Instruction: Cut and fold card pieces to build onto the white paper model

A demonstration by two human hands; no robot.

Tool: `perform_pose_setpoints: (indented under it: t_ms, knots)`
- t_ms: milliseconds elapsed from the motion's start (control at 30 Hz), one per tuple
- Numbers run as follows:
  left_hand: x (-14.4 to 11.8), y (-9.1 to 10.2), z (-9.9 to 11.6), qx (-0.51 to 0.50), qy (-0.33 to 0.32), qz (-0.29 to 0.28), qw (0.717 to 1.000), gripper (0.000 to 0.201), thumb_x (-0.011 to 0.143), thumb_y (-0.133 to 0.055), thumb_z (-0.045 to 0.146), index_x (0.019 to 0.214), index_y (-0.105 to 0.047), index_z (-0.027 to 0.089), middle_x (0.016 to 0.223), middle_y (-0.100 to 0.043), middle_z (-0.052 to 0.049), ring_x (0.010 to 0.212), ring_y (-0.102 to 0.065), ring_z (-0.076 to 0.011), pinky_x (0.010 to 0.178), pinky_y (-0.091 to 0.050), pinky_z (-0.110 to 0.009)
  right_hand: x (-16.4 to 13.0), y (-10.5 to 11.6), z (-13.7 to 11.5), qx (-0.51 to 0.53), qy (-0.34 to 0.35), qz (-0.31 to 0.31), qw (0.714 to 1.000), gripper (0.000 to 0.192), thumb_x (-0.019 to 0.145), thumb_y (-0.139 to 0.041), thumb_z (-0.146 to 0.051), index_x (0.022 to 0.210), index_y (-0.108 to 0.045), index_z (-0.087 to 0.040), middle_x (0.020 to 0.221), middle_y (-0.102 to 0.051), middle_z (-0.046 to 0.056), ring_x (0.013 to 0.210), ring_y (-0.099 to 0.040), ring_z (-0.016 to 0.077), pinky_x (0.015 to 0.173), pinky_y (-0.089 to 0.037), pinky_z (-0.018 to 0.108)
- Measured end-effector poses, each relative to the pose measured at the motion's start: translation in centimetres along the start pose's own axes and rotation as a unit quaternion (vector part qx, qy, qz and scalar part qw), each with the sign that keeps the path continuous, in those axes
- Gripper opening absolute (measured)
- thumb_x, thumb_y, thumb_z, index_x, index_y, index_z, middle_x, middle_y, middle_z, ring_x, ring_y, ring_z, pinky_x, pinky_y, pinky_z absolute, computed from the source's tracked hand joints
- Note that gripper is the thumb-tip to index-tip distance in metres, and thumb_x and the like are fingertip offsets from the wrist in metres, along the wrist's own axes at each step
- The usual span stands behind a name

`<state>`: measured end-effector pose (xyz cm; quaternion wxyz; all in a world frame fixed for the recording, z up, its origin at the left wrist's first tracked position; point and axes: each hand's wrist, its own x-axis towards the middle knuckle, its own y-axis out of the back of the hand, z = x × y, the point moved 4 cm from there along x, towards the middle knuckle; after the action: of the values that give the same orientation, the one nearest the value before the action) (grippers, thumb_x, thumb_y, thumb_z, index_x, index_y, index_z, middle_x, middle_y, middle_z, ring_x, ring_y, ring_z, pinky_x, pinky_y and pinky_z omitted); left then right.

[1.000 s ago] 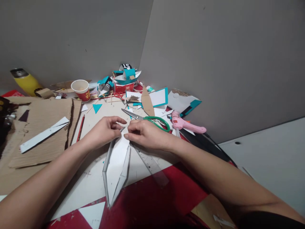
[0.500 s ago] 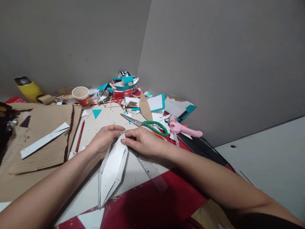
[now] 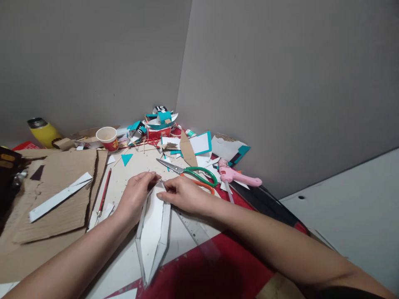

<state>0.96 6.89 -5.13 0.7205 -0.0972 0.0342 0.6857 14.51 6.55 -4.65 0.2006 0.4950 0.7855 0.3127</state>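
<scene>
A long white paper boat shape [image 3: 152, 234] with folded-up side walls and a pointed near end lies before me. My left hand [image 3: 139, 193] pinches its far left edge near the tip. My right hand [image 3: 182, 193] grips the far right side, thumb on the inside and fingers around the outer wall. Both hands meet at the far tip, which they partly hide. Just beyond my right hand lie scissors [image 3: 199, 171] with green and orange handles. Under my right forearm a clear ruler [image 3: 193, 234] shows in part.
To the right rests a pink glue gun [image 3: 241, 177]. Corrugated cardboard [image 3: 62, 203] bears a white strip at left, beside a red pencil [image 3: 105, 193]. A paper cup [image 3: 107, 140], a yellow bottle [image 3: 45, 133] and a small teal boat model [image 3: 162, 120] stand at the back.
The camera view has tilted upward, so the table sits lower in the frame. The paper boat has turned slightly more upright in view, with both hands still at its far tip.
</scene>
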Motion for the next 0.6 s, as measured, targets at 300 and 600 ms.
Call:
perform_pose_setpoints:
  t_ms: [300,600]
  knots:
    - [0.0,0.0,1.1,0.100,0.009,-0.088,0.991,0.045,0.071,-0.069,0.044,0.105,-0.067,0.015,0.098,-0.072,-0.008,0.089,-0.063,-0.0244,0.075,-0.045,-0.030,1.6,0.9,1.9,0.187,0.024,0.064,0.980,0.023,0.079,-0.056,-0.021,0.058,-0.047,-0.018,0.057,-0.040,-0.005,0.056,-0.036,0.0102,0.052,-0.027,0.023]
    - [1.1,0.7,0.2,0.151,-0.072,-0.094,0.981,0.032,0.079,-0.064,0.038,0.100,-0.068,0.014,0.090,-0.072,-0.006,0.083,-0.063,-0.0215,0.075,-0.047,-0.029,1.1,1.7,0.2,0.245,0.064,0.087,0.964,0.012,0.081,-0.055,-0.020,0.070,-0.054,-0.016,0.066,-0.048,-0.003,0.061,-0.042,0.0109,0.055,-0.034,0.022]
